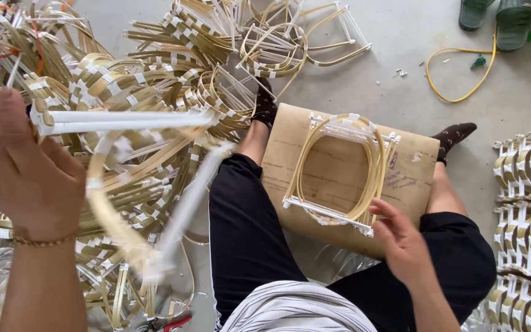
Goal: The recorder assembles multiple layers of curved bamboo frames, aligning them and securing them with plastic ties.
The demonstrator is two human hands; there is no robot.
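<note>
My left hand [23, 172] is raised at the left and grips a bamboo hoop frame with white plastic rods [124, 120]; the frame is blurred and hangs over the heap. My right hand [401, 237] rests on the near right corner of a stack of similar hoop frames [339, 169]. That stack lies on a brown cardboard board [410, 175] across my lap. My legs are in black trousers, with dark socks on my feet.
A big heap of bamboo hoop frames [149, 80] covers the floor at left and top. Neat stacks of frames [530, 209] stand at the right edge. A yellow cord [456, 74] and green sandals [499, 18] lie on the concrete floor at top right.
</note>
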